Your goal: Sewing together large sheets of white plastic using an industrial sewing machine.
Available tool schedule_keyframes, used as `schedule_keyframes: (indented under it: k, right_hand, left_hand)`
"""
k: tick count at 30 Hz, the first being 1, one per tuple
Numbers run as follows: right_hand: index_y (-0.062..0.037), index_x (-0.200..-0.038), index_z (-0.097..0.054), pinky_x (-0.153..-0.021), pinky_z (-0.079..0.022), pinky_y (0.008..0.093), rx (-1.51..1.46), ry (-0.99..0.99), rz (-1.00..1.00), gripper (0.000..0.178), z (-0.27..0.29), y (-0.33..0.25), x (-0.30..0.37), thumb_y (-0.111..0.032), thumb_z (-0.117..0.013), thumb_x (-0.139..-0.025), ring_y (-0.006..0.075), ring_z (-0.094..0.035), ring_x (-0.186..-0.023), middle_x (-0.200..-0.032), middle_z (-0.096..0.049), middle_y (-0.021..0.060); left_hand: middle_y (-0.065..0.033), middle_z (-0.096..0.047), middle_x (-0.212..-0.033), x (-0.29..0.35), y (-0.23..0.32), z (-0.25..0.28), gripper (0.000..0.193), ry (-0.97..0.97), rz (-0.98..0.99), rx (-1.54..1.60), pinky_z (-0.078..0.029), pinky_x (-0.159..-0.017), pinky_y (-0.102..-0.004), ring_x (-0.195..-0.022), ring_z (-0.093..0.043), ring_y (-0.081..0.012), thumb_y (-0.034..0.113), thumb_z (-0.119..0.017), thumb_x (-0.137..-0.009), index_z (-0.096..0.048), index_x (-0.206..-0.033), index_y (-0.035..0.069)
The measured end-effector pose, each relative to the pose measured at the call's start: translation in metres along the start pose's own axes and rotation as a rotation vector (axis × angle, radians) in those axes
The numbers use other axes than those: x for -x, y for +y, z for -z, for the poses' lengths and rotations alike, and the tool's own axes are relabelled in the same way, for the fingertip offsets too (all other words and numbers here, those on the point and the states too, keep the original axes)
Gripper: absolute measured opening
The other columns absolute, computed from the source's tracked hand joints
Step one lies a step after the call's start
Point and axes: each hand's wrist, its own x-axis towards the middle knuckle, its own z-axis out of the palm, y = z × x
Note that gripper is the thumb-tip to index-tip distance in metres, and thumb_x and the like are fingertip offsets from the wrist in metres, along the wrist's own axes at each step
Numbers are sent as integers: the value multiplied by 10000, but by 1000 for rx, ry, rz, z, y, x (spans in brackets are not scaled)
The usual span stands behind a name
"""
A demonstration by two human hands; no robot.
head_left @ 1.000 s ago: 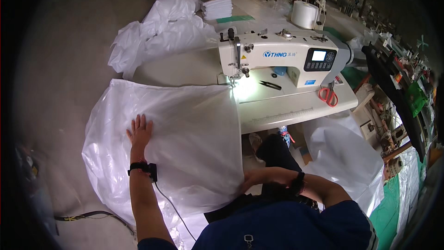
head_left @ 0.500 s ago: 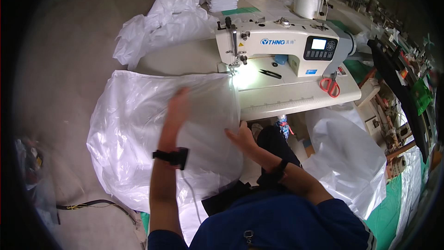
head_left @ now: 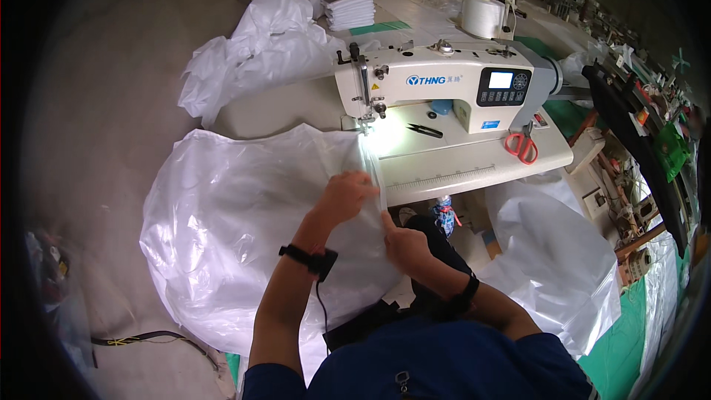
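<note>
Both hands meet the right edge of the white sheet (head_left: 237,215), in front of the sewing machine (head_left: 400,67).
From my end I see the sheet over the left part of the table (head_left: 466,178), hanging past its front edge, its upper right corner by the needle and its right side gathered into a narrow fold. The left hand (head_left: 346,194) bends over this fold, blurred; the right hand (head_left: 407,248) is just below, forefinger extended to the fold, other fingers curled. I can't fairly tell whether either one pinches. Black snips (head_left: 425,131) lie beside the machine; red-handled scissors (head_left: 512,147) lie toward the table's right edge.
</note>
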Motion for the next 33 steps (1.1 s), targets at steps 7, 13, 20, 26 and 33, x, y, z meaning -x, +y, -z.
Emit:
schedule_keyframes:
  k: [7, 13, 20, 26, 33]
  right_hand:
    - [-12, -1266, -412, -560, -488, 423, -14, 66, -65, 489, 7, 13, -38, -149, -504, -805, 314, -624, -591, -656, -617, 163]
    - [48, -1189, -443, -585, -492, 436, 75, 34, 8, 405, 10, 18, -86, -123, -460, -822, 335, -633, -640, -673, -626, 166]
    - [66, -1044, -512, -635, -501, 443, 61, -62, -9, 290, 27, 15, -137, -108, -427, -829, 352, -635, -729, -782, -641, 194]
    - [71, -1041, -525, -668, -497, 451, -27, -17, -56, 300, 30, 22, -175, -126, -424, -838, 360, -631, -776, -835, -633, 220]
    - [-23, -878, -575, -588, -495, 325, -1207, -375, -568, 218, -6, 21, -156, -224, -620, -808, 213, -622, -673, -792, -630, 120]
  left_hand:
    - [-115, -559, -1104, 73, 45, 29, 231, 379, 369, -19, -389, -916, -413, -1052, -507, -308, 79, -577, -783, -641, -1005, 93]
    - [-146, -528, -1171, 138, 13, 37, 288, 465, 669, -189, -363, -937, -426, -1104, -475, -326, 155, -588, -822, -608, -1102, 87]
    - [-116, -387, -1361, 140, -51, 37, 431, 210, 850, -353, -211, -1036, -521, -1278, -321, -334, 348, -509, -877, -483, -1270, 173]
    - [-68, -286, -1442, 105, -85, 50, 516, 25, 964, -439, -146, -1035, -587, -1329, -247, -307, 452, -407, -891, -384, -1346, 210]
    - [-54, -263, -1457, 74, -118, 54, 561, 13, 975, -392, -123, -1050, -576, -1352, -197, -290, 500, -368, -888, -345, -1373, 218]
